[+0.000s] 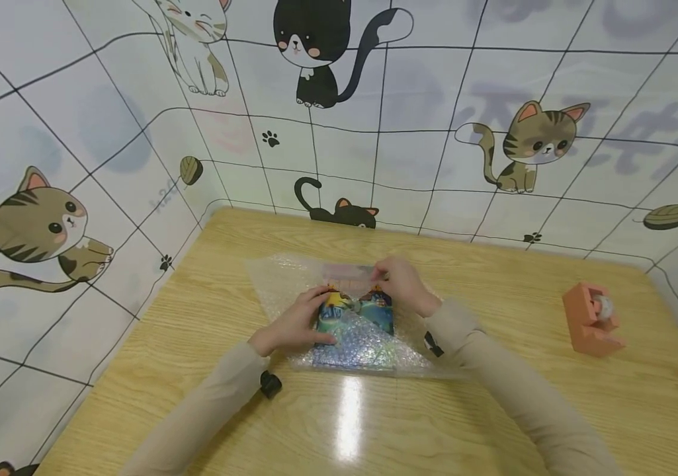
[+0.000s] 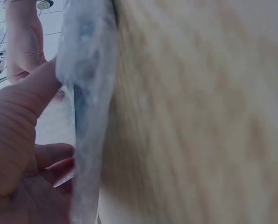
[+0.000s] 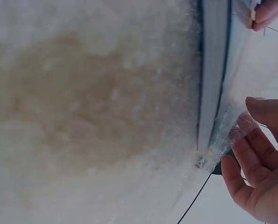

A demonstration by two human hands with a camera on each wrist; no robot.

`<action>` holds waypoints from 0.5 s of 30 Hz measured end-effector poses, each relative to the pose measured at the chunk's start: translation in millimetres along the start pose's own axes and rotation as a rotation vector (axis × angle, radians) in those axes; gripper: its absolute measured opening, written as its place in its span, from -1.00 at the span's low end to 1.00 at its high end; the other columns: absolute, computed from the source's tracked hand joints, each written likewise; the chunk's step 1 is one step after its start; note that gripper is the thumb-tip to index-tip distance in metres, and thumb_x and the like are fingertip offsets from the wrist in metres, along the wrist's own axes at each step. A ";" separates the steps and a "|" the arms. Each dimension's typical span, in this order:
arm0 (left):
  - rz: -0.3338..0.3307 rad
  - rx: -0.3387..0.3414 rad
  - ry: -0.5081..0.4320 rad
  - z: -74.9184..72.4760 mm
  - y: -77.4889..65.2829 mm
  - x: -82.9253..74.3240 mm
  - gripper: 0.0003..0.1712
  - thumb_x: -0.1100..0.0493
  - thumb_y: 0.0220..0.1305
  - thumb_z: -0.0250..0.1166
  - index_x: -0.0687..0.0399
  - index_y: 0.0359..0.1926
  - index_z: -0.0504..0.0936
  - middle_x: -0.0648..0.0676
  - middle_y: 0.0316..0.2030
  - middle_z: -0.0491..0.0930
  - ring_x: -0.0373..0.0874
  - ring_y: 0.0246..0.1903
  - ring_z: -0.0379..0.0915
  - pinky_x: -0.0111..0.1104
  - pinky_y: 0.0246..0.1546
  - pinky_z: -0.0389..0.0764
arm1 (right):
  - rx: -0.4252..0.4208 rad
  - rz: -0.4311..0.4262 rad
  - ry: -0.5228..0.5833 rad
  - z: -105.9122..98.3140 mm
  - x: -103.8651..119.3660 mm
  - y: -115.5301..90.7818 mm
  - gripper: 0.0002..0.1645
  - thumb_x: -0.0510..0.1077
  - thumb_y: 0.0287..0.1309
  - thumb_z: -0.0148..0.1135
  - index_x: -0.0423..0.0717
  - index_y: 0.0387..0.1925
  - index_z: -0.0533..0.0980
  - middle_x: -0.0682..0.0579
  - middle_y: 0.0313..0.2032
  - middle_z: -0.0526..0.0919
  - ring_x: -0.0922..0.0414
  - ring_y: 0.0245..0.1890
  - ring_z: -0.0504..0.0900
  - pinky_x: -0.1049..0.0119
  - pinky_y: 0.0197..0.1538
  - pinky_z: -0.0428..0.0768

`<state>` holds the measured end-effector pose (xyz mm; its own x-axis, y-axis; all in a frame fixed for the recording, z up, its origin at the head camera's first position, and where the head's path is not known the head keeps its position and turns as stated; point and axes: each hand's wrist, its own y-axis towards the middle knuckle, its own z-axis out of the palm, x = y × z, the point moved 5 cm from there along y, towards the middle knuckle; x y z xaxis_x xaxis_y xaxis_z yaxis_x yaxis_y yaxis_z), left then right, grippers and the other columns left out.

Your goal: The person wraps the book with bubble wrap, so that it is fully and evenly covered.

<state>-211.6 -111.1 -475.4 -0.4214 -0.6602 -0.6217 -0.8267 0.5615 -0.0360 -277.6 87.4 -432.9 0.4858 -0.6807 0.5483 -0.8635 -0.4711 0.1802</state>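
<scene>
A book (image 1: 377,311) with a colourful blue, green and yellow cover lies on bubble wrap (image 1: 279,277). One flap of the wrap is folded over its near part, leaving the upper cover partly bare. My left hand (image 1: 298,322) rests along the book's left side, thumb on the folded wrap and fingers near the far corner. In the left wrist view, the thumb of that hand presses the wrap at the book's edge (image 2: 81,109). At the far right corner my right hand (image 1: 403,284) pinches the bubble wrap. The right wrist view shows the clear wrap at its fingertips, beside the page edges (image 3: 211,74).
An orange tape dispenser (image 1: 589,324) with a roll of tape stands on the right of the wooden table (image 1: 493,410). A cat-patterned cloth (image 1: 422,145) hangs behind and to the left. Each wrist bears a small black camera (image 1: 270,384).
</scene>
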 end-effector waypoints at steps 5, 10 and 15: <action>-0.019 -0.062 0.060 -1.0 -4.1 -3.1 0.06 -0.15 -0.04 0.45 0.31 0.33 0.18 0.20 0.33 0.07 0.05 0.30 0.06 -0.15 0.25 0.25 | 0.027 -0.019 -0.097 8.9 -2.8 -2.9 -0.88 -0.36 0.07 0.27 -0.12 -0.51 0.59 -0.04 -0.38 0.60 0.02 -0.34 0.59 0.17 -0.29 0.57; 0.044 -0.211 0.237 -9.6 -6.2 -13.6 0.04 -0.23 -0.24 0.53 0.33 0.14 0.33 0.23 0.09 0.26 0.08 0.07 0.19 -0.10 0.09 0.33 | 0.025 -0.071 -0.144 11.6 -1.3 -5.9 -0.88 -0.33 0.07 0.29 -0.11 -0.52 0.57 0.00 -0.44 0.54 0.07 -0.43 0.53 0.24 -0.38 0.53; 0.097 -0.208 0.343 -13.5 -1.8 -16.8 0.24 -0.31 -0.28 0.50 0.29 0.31 0.21 0.32 0.31 0.13 0.20 0.30 0.01 0.04 0.27 0.14 | 0.023 -0.092 -0.161 11.3 0.5 -7.0 -0.89 -0.34 0.06 0.30 -0.12 -0.51 0.59 0.02 -0.46 0.52 0.09 -0.44 0.52 0.27 -0.40 0.52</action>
<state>-208.1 -107.7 -454.4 -0.5721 -0.7567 -0.3163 -0.8197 0.5400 0.1908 -269.8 84.1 -443.1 0.5797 -0.7144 0.3919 -0.8120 -0.5470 0.2039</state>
